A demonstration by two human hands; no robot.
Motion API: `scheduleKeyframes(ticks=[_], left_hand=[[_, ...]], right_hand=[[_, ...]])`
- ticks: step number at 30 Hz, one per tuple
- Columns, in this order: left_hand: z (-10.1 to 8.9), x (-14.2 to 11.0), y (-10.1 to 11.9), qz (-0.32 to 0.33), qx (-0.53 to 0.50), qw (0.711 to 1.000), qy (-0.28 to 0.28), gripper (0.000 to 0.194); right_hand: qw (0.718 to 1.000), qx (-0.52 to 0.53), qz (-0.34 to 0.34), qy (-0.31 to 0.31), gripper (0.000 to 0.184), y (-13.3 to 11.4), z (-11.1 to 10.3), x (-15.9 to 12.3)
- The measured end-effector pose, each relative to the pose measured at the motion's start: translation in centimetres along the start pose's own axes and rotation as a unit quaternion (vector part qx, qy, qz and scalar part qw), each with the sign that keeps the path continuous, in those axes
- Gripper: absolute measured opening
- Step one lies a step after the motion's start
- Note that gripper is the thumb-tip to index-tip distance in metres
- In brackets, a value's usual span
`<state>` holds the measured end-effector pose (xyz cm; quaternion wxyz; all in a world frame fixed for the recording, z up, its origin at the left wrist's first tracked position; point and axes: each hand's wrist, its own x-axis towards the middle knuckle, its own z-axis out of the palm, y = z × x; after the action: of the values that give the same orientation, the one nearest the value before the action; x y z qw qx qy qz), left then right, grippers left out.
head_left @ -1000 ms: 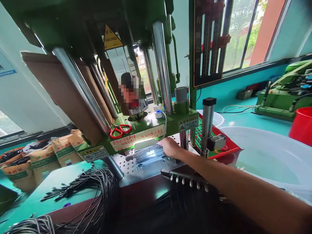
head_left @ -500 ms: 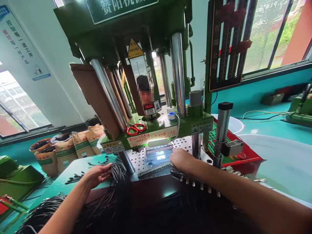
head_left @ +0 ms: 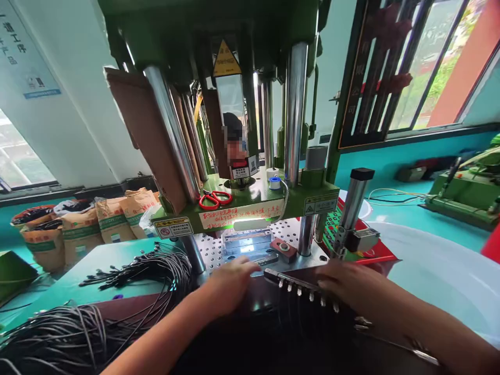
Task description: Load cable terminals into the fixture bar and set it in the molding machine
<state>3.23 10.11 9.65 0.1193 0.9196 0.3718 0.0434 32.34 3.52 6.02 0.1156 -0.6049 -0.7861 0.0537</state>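
Observation:
I face a green vertical press (head_left: 250, 205) with chrome columns. Under its lit platen lies a metal mould (head_left: 246, 250) on a perforated plate. My left hand (head_left: 228, 284) rests palm down at the front edge of the mould, fingers spread over it. My right hand (head_left: 347, 284) lies on a black bar with a row of metal plug ends (head_left: 299, 289) just right of the mould, fingers curled over it. Black cables hang down from that bar.
A big bundle of black cables (head_left: 128, 281) lies on the teal table to the left. Red scissors (head_left: 213, 199) sit on the press. Paper sacks (head_left: 82, 224) stand far left; a white tub (head_left: 433, 271) and red panel (head_left: 363, 245) are on the right. A person (head_left: 233, 143) stands behind the press.
My left hand left the cable bundle and came to the mould's front edge. My right hand drew back from the mould onto the bar of plug ends.

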Motion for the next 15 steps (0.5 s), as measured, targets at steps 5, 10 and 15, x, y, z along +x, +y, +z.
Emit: scheduleKeyframes(ticks=[5, 10, 15], left_hand=[[4.5, 6.5, 0.2, 0.005, -0.009, 1.0, -0.022, 0.027], [4.2, 5.2, -0.7, -0.018, -0.098, 0.995, 0.026, 0.016], [2.4, 1.0, -4.0, -0.118, -0.291, 0.945, 0.086, 0.017]], right_hand=[[0.99, 0.073, 0.107, -0.047, 0.04, 2.3, 1.5, -5.1], [0.984, 0.127, 0.123, 0.017, 0.037, 2.0, 1.9, -4.7], [0.955, 0.254, 0.134, 0.074, 0.033, -0.4, 1.6, 0.3]])
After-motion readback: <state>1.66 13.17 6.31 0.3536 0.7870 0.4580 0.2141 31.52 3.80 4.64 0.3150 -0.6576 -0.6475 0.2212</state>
